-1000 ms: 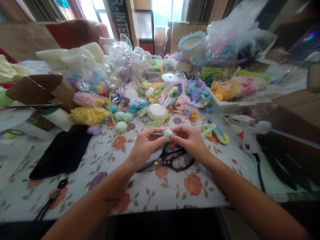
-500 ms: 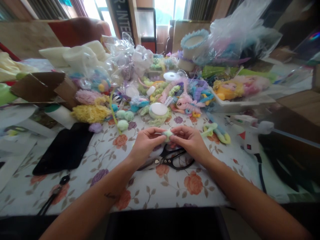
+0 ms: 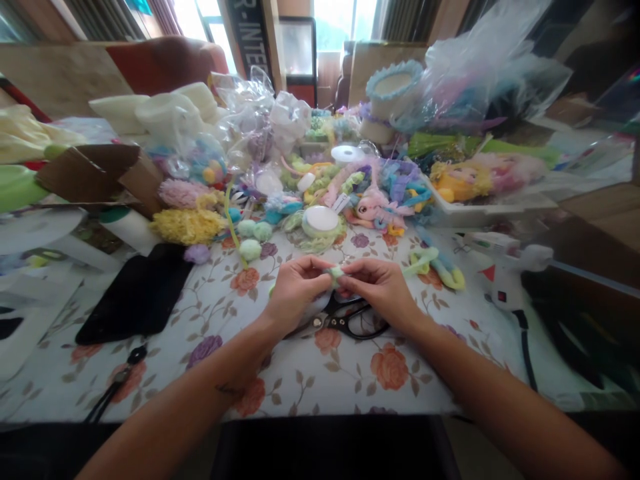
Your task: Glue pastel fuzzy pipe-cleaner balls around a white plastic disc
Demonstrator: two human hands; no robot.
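Note:
Between the fingertips of both hands is a small pale green fuzzy piece (image 3: 336, 272), mostly covered by the fingers. My left hand (image 3: 300, 288) pinches it from the left, and my right hand (image 3: 377, 280) pinches it from the right. A bit of brighter green shows at the far side of the left hand. Black-handled scissors (image 3: 345, 323) lie on the flowered tablecloth (image 3: 310, 393) just below the hands, their blades partly behind my left wrist. To the right rests a green and yellow fuzzy strip (image 3: 445, 267).
A glue gun (image 3: 510, 267) lies at the right, its cord running toward the table edge. A black tablet (image 3: 135, 293) is at the left. Pompoms (image 3: 250, 249), a white spool (image 3: 321, 219), a pink plush figure (image 3: 373, 205) and plastic bags (image 3: 245, 107) crowd the back.
The view has shifted slightly, so the table's things sit a little further right. Both hands keep their pinch on the green piece, which looks somewhat narrower between the fingers.

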